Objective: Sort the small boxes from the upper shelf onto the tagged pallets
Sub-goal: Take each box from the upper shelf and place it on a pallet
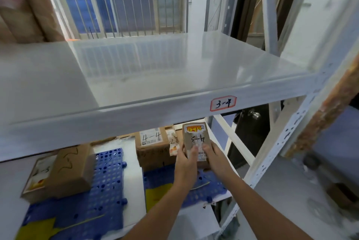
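Note:
A small brown box [196, 136] with a white label marked "4-3" is held under the upper shelf, over the right blue pallet [211, 187]. My left hand [187, 159] grips its left side and my right hand [213, 157] grips its right side. Behind it on that pallet stands a box marked "4-4" [153, 146]. On the left blue pallet [104, 181] lies another brown box [62, 173]. The upper shelf [147, 72], tagged "3-4" [223, 103], shows no small boxes on its visible surface.
Yellow tags [157, 195] lie on the pallets' front parts. White rack uprights [281, 146] stand on the right. Large brown cartons [25, 4] stand at the upper left on the shelf. A barred window is behind.

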`<act>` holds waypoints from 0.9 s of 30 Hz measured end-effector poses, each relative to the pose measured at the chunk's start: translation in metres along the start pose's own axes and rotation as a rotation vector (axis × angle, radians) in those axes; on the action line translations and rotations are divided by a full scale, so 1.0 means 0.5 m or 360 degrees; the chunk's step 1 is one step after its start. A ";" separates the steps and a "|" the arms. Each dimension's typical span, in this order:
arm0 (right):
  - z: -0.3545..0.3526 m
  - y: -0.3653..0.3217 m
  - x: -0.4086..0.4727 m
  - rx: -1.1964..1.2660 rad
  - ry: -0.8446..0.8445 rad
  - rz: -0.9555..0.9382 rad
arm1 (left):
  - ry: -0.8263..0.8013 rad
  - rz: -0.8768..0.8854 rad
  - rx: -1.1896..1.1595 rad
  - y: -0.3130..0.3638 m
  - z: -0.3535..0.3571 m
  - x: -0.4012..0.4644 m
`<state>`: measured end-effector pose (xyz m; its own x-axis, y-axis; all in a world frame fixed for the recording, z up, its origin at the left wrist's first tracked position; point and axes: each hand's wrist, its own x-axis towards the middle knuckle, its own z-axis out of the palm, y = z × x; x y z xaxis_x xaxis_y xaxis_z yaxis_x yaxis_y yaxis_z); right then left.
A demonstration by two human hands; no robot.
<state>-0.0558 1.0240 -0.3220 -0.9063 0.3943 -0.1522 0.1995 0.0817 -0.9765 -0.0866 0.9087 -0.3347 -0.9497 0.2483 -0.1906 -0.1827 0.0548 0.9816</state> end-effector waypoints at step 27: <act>0.029 0.037 0.253 -0.0394 -0.0163 0.0196 | 0.0455 -0.0771 -0.0379 -0.005 0.070 0.085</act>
<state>-0.1723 1.0624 -0.3617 -0.9001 0.3216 -0.2939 0.3835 0.2648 -0.8848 -0.1177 0.9528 -0.3457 -0.7689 -0.0219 -0.6390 -0.6316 -0.1295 0.7644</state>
